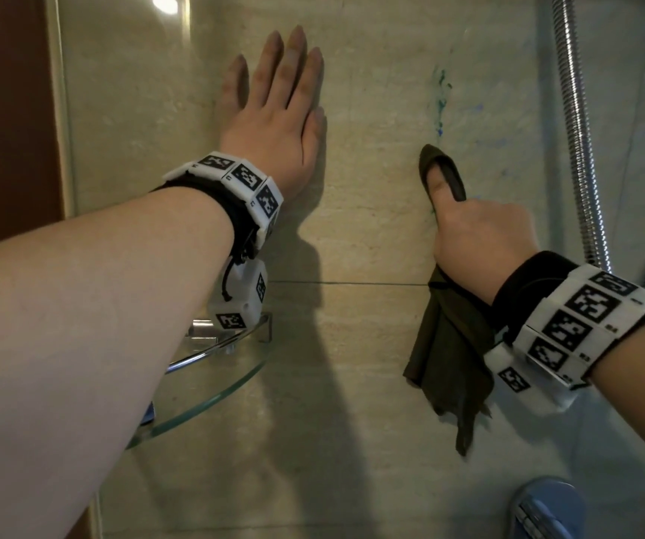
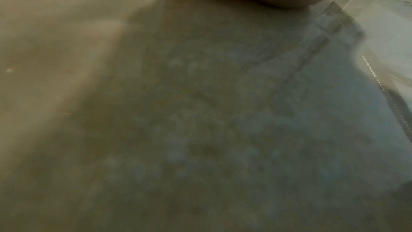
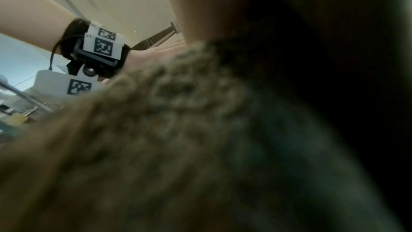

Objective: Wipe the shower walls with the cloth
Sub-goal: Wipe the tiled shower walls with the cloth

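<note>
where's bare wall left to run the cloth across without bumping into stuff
Bare tile lies between the flat left hand and the cloth gripped by the right hand, and lower down between the glass corner shelf and the hanging cloth. It is crowded on the right near the shower hose.

Dim, warm light throughout. In the head view a lamp's glare spot [image 1: 165,2] sits at eleven o'clock on the wall [image 1: 371,235], and an arm's dark shadow [image 1: 309,344] falls toward six o'clock. Edges bow outward. The left wrist view is murky, soft and blotchy. In the right wrist view the cloth [image 3: 178,138] is blurred, black toward three o'clock.
</note>
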The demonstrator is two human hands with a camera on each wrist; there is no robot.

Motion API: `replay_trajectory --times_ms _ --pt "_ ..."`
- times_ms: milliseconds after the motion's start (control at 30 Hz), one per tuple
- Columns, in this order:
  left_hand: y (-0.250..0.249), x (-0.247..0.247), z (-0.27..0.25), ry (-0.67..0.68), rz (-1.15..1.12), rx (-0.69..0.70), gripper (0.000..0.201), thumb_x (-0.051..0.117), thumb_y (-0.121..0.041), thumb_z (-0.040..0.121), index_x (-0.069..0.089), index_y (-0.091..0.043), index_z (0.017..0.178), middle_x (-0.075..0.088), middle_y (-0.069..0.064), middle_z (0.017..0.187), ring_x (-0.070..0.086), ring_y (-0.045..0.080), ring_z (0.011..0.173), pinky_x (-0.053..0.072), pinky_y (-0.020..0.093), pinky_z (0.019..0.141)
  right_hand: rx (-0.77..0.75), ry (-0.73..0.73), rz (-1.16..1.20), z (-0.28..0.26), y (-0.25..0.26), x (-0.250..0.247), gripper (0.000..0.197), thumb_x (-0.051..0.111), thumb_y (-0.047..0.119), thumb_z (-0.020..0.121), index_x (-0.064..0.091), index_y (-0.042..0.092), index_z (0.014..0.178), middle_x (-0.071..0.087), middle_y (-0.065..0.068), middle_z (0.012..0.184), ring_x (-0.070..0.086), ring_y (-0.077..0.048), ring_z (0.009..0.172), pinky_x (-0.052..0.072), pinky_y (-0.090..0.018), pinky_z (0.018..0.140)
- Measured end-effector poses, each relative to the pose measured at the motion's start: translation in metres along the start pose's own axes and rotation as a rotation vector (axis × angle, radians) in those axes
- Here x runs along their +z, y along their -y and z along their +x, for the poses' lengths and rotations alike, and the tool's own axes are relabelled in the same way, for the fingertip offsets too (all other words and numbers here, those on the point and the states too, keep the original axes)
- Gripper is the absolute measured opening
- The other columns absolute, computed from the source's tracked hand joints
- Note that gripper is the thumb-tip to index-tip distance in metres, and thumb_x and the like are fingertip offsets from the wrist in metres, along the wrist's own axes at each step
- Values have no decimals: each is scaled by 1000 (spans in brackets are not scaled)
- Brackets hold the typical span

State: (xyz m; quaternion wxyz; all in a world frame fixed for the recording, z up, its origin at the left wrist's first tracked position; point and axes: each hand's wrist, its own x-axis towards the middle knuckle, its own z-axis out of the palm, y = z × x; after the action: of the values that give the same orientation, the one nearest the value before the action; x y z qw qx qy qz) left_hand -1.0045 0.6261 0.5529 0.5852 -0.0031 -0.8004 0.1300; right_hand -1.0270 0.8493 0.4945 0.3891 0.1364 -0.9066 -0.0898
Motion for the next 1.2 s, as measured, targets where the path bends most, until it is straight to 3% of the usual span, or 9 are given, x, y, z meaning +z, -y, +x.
replay_trajectory --times_ms 367,667,733,800,900,1000,1067,1133,1200 --pt "-12 -9 -2 44 -16 -48 57 15 -34 103 -1 -17 155 -7 5 163 -9 21 149 -8 46 119 79 -22 297 12 -6 -17 72 36 14 95 -4 28 153 44 -6 67 47 -23 60 42 -35 64" --pt "-12 -32 6 227 94 -52 59 16 -37 104 -5 -17 155 -9 7 162 -7 25 149 4 50 117 127 -134 1457 -14 -14 -38 64 50 4 90 35 32 146 67 0 89 63 -10 72 54 -22 66" --pt "-14 -41 8 272 101 -50 60 21 -37 104 -3 -16 155 -7 7 163 -4 26 149 8 49 117 234 -140 1741 -14 -14 -43 56 54 0 86 51 28 135 66 -1 87 61 -10 63 51 -22 59" --pt "-19 -52 10 314 92 -58 60 27 -33 103 3 -15 155 -4 9 162 -2 27 149 8 48 117 317 -101 1942 -17 -13 -47 29 57 4 83 67 23 102 59 -2 78 56 -15 60 48 -25 53" --pt "-32 -70 11 299 65 -71 50 34 -21 100 30 -9 149 6 7 162 -1 27 148 5 46 117 285 53 2097 -24 -14 -47 14 55 21 85 57 12 73 50 -2 64 48 -15 53 43 -22 46" --pt "-47 -82 9 217 -181 -100 39 40 -13 94 59 -12 129 32 5 152 20 25 142 17 38 112 187 131 2291 -29 -16 -44 19 48 28 89 54 11 82 51 -3 68 46 -15 50 41 -24 47" --pt "-56 -85 6 265 -596 -218 36 39 -5 93 68 -11 113 55 5 133 45 20 125 35 24 97 150 177 2373 -32 -16 -43 23 45 29 91 54 10 82 49 -4 68 42 -15 47 37 -23 45" --pt "-67 -84 0 348 -1039 -364 33 39 0 95 70 -10 100 69 4 107 59 13 102 45 17 78 139 219 2424 -35 -14 -43 24 42 28 93 51 9 80 45 -3 66 36 -14 45 31 -23 43" --pt "-77 -83 -8 451 -1288 -446 27 40 -6 99 66 -12 95 70 -1 89 63 12 88 47 24 76 111 265 2455 -37 -12 -42 26 39 26 94 49 8 79 42 -3 63 33 -13 44 28 -24 43"
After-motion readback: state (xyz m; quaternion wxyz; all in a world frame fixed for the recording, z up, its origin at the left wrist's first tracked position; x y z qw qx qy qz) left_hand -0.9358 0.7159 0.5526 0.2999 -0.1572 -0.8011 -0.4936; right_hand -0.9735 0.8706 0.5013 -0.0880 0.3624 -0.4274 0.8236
